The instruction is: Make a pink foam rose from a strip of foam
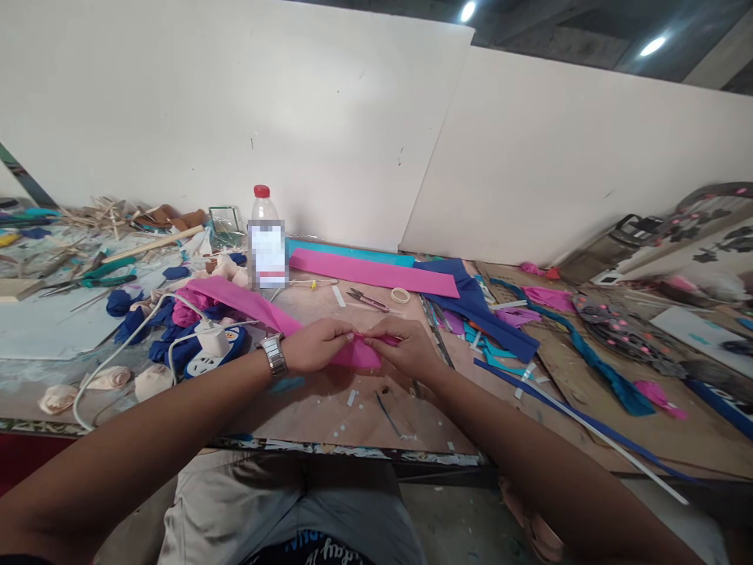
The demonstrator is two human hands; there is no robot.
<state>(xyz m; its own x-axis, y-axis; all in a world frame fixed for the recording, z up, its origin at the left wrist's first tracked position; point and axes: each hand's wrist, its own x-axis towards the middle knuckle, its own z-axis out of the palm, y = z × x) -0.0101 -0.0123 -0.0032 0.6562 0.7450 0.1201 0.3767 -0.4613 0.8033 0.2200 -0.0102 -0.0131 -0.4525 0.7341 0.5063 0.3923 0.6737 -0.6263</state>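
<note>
Both hands meet over the middle of the table, pinching a long strip of pink crepe paper (358, 359). My left hand (321, 345), with a watch on the wrist, grips it between thumb and fingers. Close against it, my right hand (405, 345) pinches the same strip, and a gathered bit of pink shows at its fingers. The strip's tail runs off to the left, toward a bunched pink paper piece (194, 304). Beyond the hands lie small thread snips (368, 300) and a roll of tape (400, 295).
A red-capped bottle (264, 205) stands at the back. On the left are a power strip (217, 353) with a white cable, rolled paper flowers (111, 377) and green-handled pliers (106, 275). A flat pink strip (376, 273) and blue paper (488, 314) lie behind and right.
</note>
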